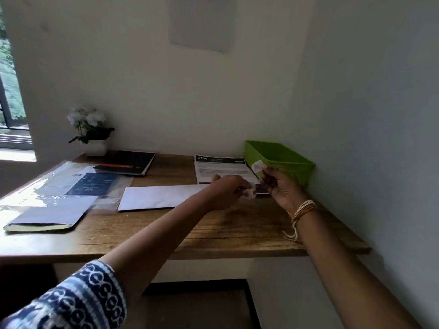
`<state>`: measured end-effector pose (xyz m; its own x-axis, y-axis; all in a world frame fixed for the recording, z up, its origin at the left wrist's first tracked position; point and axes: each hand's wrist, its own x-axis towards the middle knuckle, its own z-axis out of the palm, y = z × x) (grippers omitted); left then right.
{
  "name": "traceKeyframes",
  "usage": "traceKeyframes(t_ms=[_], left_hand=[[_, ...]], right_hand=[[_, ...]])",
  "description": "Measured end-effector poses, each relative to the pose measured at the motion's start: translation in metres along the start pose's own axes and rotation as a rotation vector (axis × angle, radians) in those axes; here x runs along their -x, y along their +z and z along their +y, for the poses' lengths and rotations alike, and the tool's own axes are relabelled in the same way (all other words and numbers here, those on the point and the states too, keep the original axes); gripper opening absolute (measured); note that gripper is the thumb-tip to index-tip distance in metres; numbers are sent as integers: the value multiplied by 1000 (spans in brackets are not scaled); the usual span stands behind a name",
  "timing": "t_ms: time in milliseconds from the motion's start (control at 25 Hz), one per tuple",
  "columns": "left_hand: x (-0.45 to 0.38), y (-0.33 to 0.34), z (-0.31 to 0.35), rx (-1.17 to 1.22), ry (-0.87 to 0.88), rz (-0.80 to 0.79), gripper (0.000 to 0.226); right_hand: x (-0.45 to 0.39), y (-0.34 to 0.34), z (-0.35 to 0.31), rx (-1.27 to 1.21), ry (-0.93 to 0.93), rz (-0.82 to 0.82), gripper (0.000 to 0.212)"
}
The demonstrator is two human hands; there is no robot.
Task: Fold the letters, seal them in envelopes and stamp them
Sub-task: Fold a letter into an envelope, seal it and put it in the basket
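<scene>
A white envelope (159, 197) lies flat in the middle of the wooden desk (237, 231). Behind it a printed letter (221, 169) with a black header rests near the wall. My left hand (229, 191) reaches over the envelope's right end and pinches a small stamp piece (249, 194). My right hand (281, 188) is raised just to its right and holds another small stamp (257, 166) between its fingertips, in front of the green tray. The two hands are close together.
A green plastic tray (280, 160) stands in the back right corner. A black notebook (129, 162) and a white flower pot (92, 136) sit at the back left. A plastic sleeve with dark papers (78, 184) and a stack of envelopes (47, 217) lie at the left.
</scene>
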<state>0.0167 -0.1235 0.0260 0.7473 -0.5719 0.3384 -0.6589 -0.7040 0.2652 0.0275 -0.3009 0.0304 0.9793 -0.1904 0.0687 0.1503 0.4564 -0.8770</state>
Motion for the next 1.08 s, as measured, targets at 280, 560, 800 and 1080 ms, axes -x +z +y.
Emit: traceKeyframes(t_ms=[280,560,800,1080], left_hand=[[-25,31,40,-167,128,-72,31],[1,-1,2,513,-208,427,16],[10,-28,-50,584,-467,467,16],[10,-20,-89,64,-575,167,28]], right_hand=[[12,-21,-16,126,-213,24,11],[12,3,0,481,-380,-59,10],[0,43,28,671,-457,-220,12],[-23,66,54,971,-405,-256,11]])
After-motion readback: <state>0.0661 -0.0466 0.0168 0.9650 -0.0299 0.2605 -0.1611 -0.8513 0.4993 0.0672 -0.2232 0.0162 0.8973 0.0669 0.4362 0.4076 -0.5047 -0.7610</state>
